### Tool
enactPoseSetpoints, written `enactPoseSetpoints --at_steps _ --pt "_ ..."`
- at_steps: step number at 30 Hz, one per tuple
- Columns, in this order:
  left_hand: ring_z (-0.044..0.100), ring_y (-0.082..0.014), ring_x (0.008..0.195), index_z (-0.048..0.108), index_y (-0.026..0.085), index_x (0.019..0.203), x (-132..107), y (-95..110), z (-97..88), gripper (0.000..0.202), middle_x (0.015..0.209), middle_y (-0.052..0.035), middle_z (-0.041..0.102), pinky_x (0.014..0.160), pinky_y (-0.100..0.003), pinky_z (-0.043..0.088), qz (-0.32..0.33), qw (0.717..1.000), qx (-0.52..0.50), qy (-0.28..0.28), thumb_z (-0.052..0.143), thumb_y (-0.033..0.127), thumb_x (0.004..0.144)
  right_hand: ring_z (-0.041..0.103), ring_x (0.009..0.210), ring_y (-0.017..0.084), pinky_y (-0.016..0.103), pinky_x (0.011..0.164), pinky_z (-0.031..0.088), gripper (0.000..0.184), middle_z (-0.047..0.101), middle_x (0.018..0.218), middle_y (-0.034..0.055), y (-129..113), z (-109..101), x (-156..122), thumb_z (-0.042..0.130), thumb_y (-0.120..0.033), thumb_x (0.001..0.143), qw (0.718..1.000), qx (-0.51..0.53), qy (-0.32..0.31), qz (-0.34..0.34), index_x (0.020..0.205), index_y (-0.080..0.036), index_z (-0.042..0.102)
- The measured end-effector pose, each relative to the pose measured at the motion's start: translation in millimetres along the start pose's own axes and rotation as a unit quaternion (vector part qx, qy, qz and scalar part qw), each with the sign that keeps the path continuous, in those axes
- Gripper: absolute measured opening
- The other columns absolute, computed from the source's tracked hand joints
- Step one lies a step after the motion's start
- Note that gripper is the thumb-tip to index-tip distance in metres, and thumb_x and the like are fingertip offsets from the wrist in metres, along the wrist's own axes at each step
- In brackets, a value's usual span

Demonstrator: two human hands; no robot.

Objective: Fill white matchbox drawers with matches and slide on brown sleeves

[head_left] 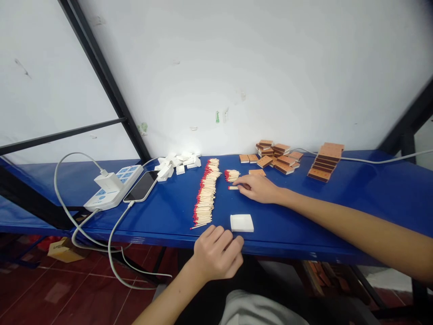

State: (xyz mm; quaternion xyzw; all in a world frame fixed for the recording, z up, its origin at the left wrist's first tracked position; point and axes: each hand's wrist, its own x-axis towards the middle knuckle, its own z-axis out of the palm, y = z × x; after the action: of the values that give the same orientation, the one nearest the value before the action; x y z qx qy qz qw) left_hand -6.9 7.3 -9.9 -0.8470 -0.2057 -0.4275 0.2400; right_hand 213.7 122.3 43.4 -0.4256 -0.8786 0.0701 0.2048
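My right hand (pixel 260 188) reaches over the blue tabletop, its thumb and fingertips pinched at the plain ends of a few red-tipped matches (pixel 232 188) lying there. Just behind these sits a small pile of matches (pixel 232 175). To the left, a long row of matches (pixel 205 194) runs from back to front, red heads mostly leftward. At the table's front edge my left hand (pixel 219 253) is curled into a loose fist, with nothing seen in it. A white matchbox tray (pixel 241 223) lies right behind that hand.
White matchbox trays (pixel 177 163) are heaped at the back left. Filled brown matchboxes (pixel 279 155) pile up at the back, and a stack of brown sleeves (pixel 325 162) leans further right. A phone (pixel 142 186), a power strip (pixel 115 187) and white cables occupy the left.
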Motion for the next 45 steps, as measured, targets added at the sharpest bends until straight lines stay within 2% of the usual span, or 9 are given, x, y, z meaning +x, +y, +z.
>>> enactPoseSetpoints --at_steps 4,10,16,19,27,33,45 --pt "0.037 -0.0162 0.057 0.064 0.017 0.08 -0.6 0.0 0.5 0.013 0.06 -0.0001 0.046 0.053 -0.032 0.027 0.0 1.0 0.0 0.0 0.052 0.011 0.077 0.063 0.08 0.021 0.029 0.071 0.041 0.039 0.074 0.088 0.0055 -0.4 0.3 0.1 0.048 -0.024 0.091 0.999 -0.027 0.001 0.045 0.123 -0.021 0.07" --pt "0.038 -0.0158 0.057 0.063 0.017 0.08 -1.2 0.3 0.6 0.013 0.06 0.0003 0.046 0.054 -0.032 0.027 -0.002 1.0 0.005 -0.003 0.052 0.011 0.077 0.063 0.09 0.024 0.031 0.075 0.042 0.042 0.075 0.093 0.0063 0.1 0.5 0.6 0.046 -0.027 0.092 0.997 -0.053 -0.003 0.056 0.129 -0.023 0.067" --pt "0.038 -0.0161 0.058 0.064 0.017 0.08 -0.2 0.2 0.0 0.012 0.06 0.0001 0.046 0.054 -0.032 0.027 0.0 1.0 0.004 -0.004 0.053 0.011 0.077 0.065 0.094 0.023 0.031 0.077 0.044 0.044 0.072 0.119 0.0052 1.9 0.9 1.4 0.046 -0.027 0.092 0.998 -0.04 -0.016 0.045 0.131 -0.025 0.065" --pt "0.037 -0.0161 0.057 0.063 0.017 0.08 -0.2 0.2 0.2 0.012 0.06 0.0001 0.046 0.054 -0.032 0.026 0.0 1.0 0.002 -0.002 0.053 0.012 0.077 0.065 0.096 0.024 0.032 0.077 0.045 0.043 0.07 0.125 0.0056 2.8 1.3 1.7 0.046 -0.028 0.093 0.998 -0.039 -0.017 0.04 0.131 -0.024 0.065" --pt "0.038 -0.0159 0.058 0.063 0.017 0.08 -1.1 0.4 0.3 0.011 0.061 0.0003 0.046 0.055 -0.032 0.028 0.0 1.0 0.01 -0.007 0.054 0.012 0.078 0.066 0.093 0.023 0.031 0.077 0.045 0.041 0.072 0.121 0.006 5.4 2.0 1.8 0.045 -0.027 0.094 0.999 -0.022 -0.014 0.027 0.128 -0.022 0.067" --pt "0.039 -0.016 0.057 0.064 0.017 0.08 -0.4 0.6 -0.4 0.013 0.06 0.0 0.047 0.054 -0.032 0.028 -0.002 1.0 0.009 -0.006 0.052 0.011 0.077 0.066 0.101 0.024 0.032 0.079 0.046 0.042 0.07 0.126 0.0051 6.1 1.4 1.2 0.044 -0.028 0.095 0.999 -0.024 -0.02 0.006 0.132 -0.025 0.064" --pt "0.039 -0.0165 0.058 0.064 0.017 0.081 -0.3 0.6 -0.2 0.013 0.061 -0.0004 0.047 0.054 -0.032 0.029 -0.001 1.0 0.009 -0.006 0.053 0.012 0.077 0.066 0.099 0.023 0.032 0.079 0.046 0.04 0.07 0.125 0.0057 4.4 0.5 1.4 0.043 -0.03 0.096 1.0 -0.024 -0.017 0.006 0.13 -0.023 0.065"
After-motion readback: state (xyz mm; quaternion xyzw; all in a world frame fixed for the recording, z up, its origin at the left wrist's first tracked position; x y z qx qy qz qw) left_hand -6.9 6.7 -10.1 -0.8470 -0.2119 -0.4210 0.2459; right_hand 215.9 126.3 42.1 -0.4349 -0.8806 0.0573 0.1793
